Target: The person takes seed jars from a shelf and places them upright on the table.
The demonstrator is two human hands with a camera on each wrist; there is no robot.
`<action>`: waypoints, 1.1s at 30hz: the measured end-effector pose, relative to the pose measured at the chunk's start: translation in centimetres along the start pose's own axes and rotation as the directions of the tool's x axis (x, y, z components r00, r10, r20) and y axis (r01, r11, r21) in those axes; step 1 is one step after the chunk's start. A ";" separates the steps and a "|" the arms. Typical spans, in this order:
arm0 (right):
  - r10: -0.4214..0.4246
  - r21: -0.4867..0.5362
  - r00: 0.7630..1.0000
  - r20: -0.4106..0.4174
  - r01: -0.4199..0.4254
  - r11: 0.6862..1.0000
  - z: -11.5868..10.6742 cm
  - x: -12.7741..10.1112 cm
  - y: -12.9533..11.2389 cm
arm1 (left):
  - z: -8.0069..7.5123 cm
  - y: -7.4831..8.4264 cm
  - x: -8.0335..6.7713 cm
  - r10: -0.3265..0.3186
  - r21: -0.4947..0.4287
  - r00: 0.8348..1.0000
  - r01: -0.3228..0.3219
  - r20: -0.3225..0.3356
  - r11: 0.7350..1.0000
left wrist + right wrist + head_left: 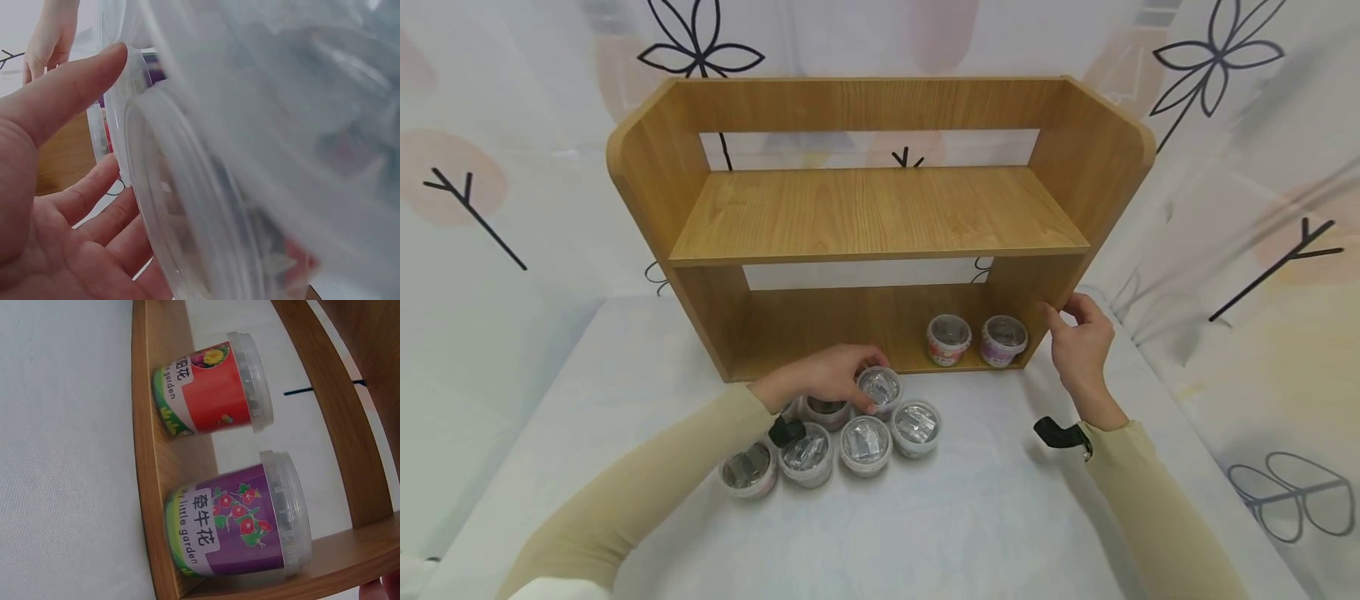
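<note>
My left hand curls its thumb and fingers around a clear-lidded plastic tub at the back of a cluster on the table. In the left wrist view, the thumb presses near a tub's lid rim, and nearer lids hide much of the hold. With my right hand, I grip the front edge of the right side panel of a wooden shelf unit. Just inside that panel, a purple-labelled flower-growing tub stands on the bottom board. Beside it is a red-labelled tub with a yellow flower picture.
Several more lidded tubs stand close together on the white-covered table, in front of the shelf unit. An upper board spans the unit above the two shelved tubs. Patterned white cloth hangs behind and at the sides.
</note>
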State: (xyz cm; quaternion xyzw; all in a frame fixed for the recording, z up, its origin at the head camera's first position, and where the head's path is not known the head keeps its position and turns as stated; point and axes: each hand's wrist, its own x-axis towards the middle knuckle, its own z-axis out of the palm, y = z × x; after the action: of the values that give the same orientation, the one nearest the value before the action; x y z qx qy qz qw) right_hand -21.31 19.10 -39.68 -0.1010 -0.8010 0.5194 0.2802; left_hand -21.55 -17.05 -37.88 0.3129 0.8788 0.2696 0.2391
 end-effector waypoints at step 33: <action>-0.014 -0.007 1.000 -0.026 0.014 1.000 0.2 0.1 0.2 | -2.7 0.6 0.1 0.079 -0.222 0.977 -0.123 -0.198 0.967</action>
State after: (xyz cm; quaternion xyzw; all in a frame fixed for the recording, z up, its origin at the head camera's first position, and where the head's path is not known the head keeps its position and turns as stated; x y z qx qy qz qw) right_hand -21.51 19.10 -39.88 -0.1032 -0.7998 0.5132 0.2938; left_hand -22.98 -17.46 -35.50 0.3005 0.8424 0.4111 0.1764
